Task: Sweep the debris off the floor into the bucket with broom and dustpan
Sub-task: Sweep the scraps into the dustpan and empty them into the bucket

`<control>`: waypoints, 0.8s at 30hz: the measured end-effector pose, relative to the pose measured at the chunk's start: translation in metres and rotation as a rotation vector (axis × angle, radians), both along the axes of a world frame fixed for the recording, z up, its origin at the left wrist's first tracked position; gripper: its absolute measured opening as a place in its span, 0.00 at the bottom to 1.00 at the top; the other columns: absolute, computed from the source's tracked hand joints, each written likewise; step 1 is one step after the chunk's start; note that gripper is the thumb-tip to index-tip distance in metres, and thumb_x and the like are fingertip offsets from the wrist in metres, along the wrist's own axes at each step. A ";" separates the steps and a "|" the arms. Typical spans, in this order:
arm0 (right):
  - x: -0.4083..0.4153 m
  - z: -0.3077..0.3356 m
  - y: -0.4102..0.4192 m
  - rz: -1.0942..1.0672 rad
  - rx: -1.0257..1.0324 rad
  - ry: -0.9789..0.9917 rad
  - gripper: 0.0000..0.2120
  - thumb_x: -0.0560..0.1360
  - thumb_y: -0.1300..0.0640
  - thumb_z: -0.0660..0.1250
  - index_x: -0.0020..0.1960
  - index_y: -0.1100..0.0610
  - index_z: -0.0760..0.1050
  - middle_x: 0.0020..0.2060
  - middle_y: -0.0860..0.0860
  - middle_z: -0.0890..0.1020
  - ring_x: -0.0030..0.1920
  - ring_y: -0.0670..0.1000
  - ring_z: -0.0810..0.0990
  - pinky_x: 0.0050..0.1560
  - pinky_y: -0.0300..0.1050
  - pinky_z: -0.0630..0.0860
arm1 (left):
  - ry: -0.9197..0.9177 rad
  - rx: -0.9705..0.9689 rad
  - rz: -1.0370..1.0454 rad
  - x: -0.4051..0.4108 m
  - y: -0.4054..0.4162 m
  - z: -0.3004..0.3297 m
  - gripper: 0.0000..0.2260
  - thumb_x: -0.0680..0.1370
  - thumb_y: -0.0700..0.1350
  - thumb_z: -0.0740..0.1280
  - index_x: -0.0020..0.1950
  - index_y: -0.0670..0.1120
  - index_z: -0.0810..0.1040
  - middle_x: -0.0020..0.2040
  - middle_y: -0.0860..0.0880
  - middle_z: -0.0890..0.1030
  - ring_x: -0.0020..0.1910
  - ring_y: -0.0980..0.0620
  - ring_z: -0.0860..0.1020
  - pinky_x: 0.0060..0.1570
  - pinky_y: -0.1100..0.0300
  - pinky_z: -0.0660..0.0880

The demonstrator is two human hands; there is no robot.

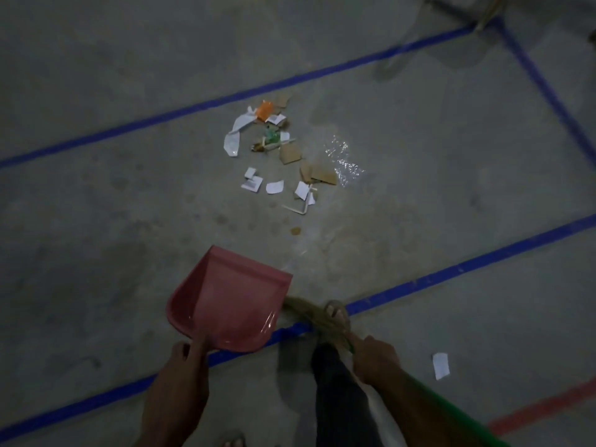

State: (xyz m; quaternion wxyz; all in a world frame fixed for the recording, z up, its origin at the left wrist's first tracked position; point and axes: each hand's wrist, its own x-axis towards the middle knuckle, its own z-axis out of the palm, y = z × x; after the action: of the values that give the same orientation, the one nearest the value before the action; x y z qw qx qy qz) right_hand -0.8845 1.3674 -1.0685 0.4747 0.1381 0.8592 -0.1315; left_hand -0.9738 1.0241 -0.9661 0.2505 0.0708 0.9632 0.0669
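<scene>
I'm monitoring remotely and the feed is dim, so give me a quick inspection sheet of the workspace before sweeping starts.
Surface: grey concrete floor marked with blue tape lines.
Job's things: pink dustpan, empty; broom; bucket not seen.
Clutter: debris pile of paper and cardboard scraps; clear plastic beside it; stray paper scrap apart, at right.
Grippers: left hand holds dustpan; right hand grips broom.
Cables: nothing seen.
Surroundings: red tape line at lower right.

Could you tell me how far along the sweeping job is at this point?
Nothing is collected yet: the pink dustpan looks empty. The left hand holds it and the right hand grips the broom. The debris pile and a stray paper scrap still lie on the floor; no bucket shows.
</scene>
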 end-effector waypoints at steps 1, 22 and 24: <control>-0.018 -0.023 0.020 -0.005 0.012 -0.002 0.18 0.82 0.49 0.54 0.70 0.50 0.68 0.57 0.53 0.80 0.47 0.53 0.79 0.45 0.45 0.71 | -0.007 -0.013 0.004 -0.006 0.014 -0.010 0.26 0.75 0.41 0.68 0.72 0.55 0.70 0.46 0.49 0.70 0.33 0.45 0.78 0.26 0.54 0.72; -0.208 -0.058 0.086 -0.276 -0.371 0.259 0.29 0.81 0.45 0.59 0.79 0.41 0.52 0.55 0.54 0.81 0.49 0.54 0.81 0.49 0.48 0.78 | 0.051 -0.054 0.347 -0.145 0.066 -0.031 0.19 0.80 0.44 0.64 0.69 0.56 0.66 0.49 0.44 0.71 0.41 0.36 0.79 0.36 0.46 0.77; -0.211 -0.066 0.051 -0.172 -0.371 0.199 0.30 0.80 0.44 0.58 0.78 0.37 0.50 0.57 0.54 0.79 0.51 0.55 0.80 0.49 0.48 0.78 | 0.077 -0.033 0.362 -0.155 0.052 -0.036 0.20 0.80 0.43 0.65 0.70 0.55 0.67 0.50 0.43 0.71 0.40 0.36 0.80 0.36 0.46 0.77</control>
State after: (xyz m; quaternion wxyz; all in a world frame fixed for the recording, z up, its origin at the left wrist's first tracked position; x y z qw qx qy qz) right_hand -1.0958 1.4182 -1.1342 0.3920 0.1076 0.8479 -0.3403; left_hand -1.1292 1.0766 -1.0020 0.1983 -0.1053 0.9701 0.0923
